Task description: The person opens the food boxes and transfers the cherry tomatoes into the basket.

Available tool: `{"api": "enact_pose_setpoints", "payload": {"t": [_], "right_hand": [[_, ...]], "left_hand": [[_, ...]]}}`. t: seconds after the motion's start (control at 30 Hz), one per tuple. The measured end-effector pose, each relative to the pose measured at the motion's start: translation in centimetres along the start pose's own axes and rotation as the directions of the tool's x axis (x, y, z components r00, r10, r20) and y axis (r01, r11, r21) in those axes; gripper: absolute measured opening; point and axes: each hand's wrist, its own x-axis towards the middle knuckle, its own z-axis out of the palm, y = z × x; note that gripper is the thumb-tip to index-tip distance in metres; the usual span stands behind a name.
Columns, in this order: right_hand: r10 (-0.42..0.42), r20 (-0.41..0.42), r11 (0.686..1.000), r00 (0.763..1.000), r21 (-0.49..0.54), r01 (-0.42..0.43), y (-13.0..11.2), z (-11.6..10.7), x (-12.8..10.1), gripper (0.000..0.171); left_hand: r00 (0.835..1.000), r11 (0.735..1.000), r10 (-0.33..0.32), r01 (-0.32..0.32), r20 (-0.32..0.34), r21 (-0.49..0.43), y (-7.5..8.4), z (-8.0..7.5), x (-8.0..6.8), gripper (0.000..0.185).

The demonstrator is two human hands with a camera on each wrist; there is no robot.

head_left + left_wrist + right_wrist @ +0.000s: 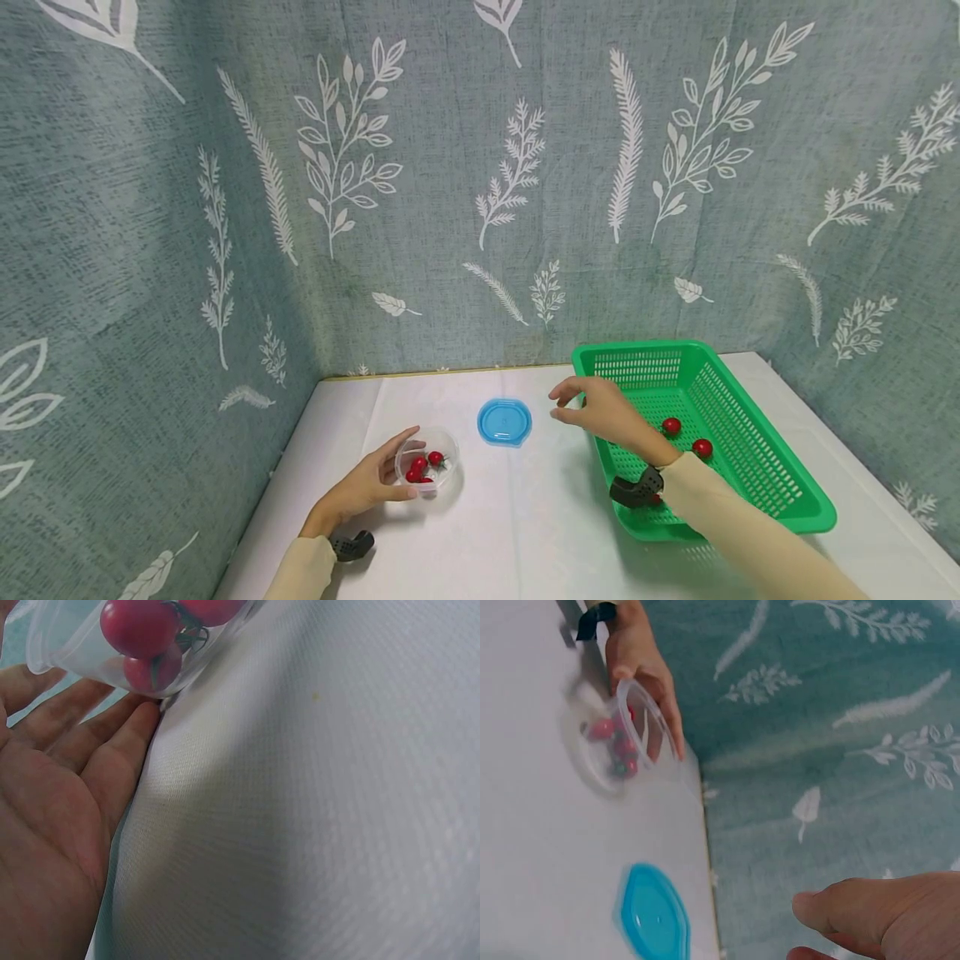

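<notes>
On the left side of the table, a clear plastic container (447, 477) stands with several cherry tomatoes (418, 463) in it, some with green stems. My left hand (367, 482) holds it from the left, fingers along its far side and thumb at the near side. The left wrist view has the fingers (124, 742) against the container wall. My right hand (603, 410) hovers by the left rim of a green basket (757, 425), thumb and index finger bent and apart, nothing visible between them. More tomatoes (702, 448) lie inside the basket, partly hidden by the right arm.
A blue lid (504, 422) lies flat on the white tablecloth (480, 533) between the two hands. Grey-green curtains (450, 183) with white leaf prints rise behind the table and along both sides.
</notes>
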Motion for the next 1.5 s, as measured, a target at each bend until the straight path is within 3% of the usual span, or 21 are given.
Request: {"api": "enact_pose_setpoints", "payload": {"t": [0.33,0.8,1.07,1.23,1.5], "right_hand": [[-0.074,0.044,0.997,0.996,0.012,0.074,-2.9,2.9,1.3,0.017],[-0.096,0.129,0.995,0.987,0.041,0.091,-5.7,7.7,3.0,0.016],[-0.160,0.150,0.987,0.976,-0.001,0.162,-7.3,10.3,3.3,0.016],[-0.154,0.176,0.988,0.972,0.003,0.156,-8.0,11.7,3.4,0.016],[-0.135,0.208,0.990,0.969,0.002,0.138,-8.1,13.8,3.6,0.021]], "left_hand": [[1.000,1.000,0.019,-0.019,-0.002,-0.004,-0.1,0.0,0.0,0.102],[1.000,1.000,0.005,-0.005,-0.009,-0.005,0.0,0.0,-0.2,0.099],[1.000,0.999,-0.011,0.011,-0.005,-0.041,0.1,0.0,-0.1,0.101],[1.000,1.000,-0.004,0.004,-0.018,0.013,0.2,0.0,-0.1,0.100],[1.000,1.000,-0.017,0.017,-0.010,0.003,0.2,0.2,-0.1,0.100]]}}
